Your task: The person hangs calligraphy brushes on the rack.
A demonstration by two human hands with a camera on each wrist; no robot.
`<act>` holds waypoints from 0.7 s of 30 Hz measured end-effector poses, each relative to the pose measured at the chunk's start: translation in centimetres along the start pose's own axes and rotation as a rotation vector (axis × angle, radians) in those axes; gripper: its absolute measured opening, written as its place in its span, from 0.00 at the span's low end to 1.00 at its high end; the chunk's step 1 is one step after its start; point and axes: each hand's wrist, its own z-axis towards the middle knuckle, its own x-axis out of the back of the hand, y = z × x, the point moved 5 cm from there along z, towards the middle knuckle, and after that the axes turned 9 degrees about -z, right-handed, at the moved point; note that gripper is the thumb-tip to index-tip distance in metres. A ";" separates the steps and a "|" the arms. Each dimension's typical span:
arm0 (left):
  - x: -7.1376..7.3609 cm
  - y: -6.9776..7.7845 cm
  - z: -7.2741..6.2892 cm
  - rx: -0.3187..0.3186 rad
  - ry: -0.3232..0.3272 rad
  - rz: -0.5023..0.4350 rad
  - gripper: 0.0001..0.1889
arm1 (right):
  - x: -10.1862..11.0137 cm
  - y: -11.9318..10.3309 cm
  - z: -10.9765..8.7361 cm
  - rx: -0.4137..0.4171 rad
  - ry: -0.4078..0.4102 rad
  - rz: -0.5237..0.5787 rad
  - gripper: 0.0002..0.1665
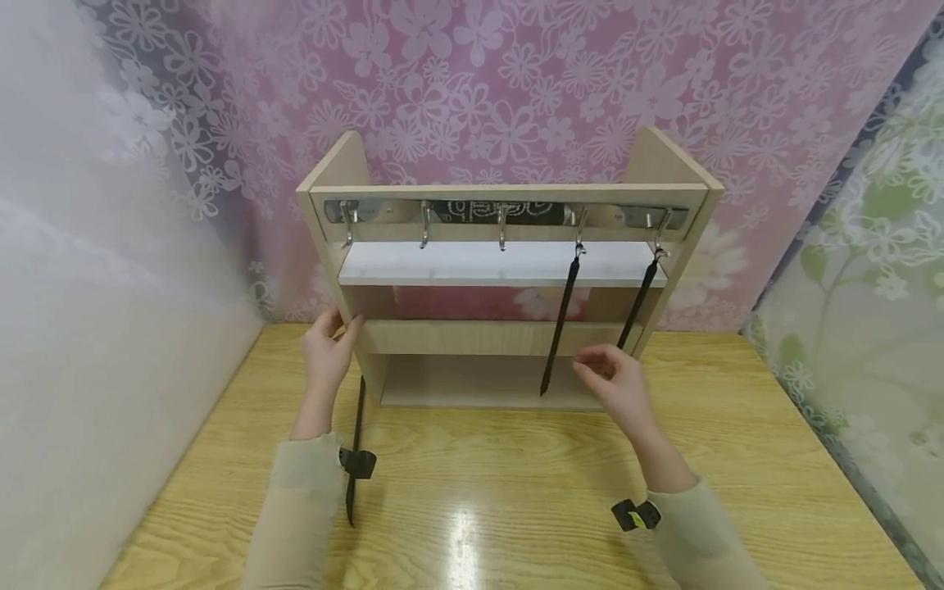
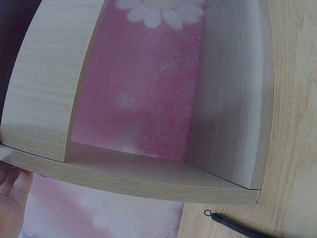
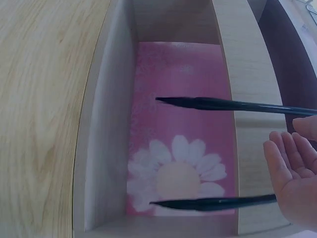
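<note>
My left hand (image 1: 328,348) is at the left side panel of a small wooden shelf rack (image 1: 509,338), its thumb at the panel's front edge. In the left wrist view, the fingers (image 2: 21,191) touch that panel from outside. Two dark paintbrushes hang tip down from metal hooks on the rack's top rail: one toward the middle (image 1: 560,328), one at the right end (image 1: 637,303). My right hand (image 1: 615,381) is in front of the rack between them, fingers loosely bent and holding nothing. A third brush (image 1: 357,426) lies on the table beside my left wrist, partly hidden by its camera.
The hook rail (image 1: 460,213) also carries several bare hooks on its left and middle. A white shelf board (image 1: 472,264) sits behind the hooks. The rack stands on a wood-grain table (image 1: 472,483), against a pink flowered backdrop (image 1: 479,98), with pale panels on both sides.
</note>
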 end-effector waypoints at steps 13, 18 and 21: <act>0.0 0.4 0.2 0.012 0.032 0.018 0.16 | 2.1 1.6 -1.7 -0.038 0.009 -0.061 0.12; 0.0 0.5 0.3 0.006 0.033 0.020 0.15 | 2.6 2.3 -2.1 -0.035 0.012 -0.115 0.11; -0.1 0.8 0.5 -0.011 0.032 0.010 0.14 | 2.9 2.7 -2.3 -0.040 0.016 -0.133 0.11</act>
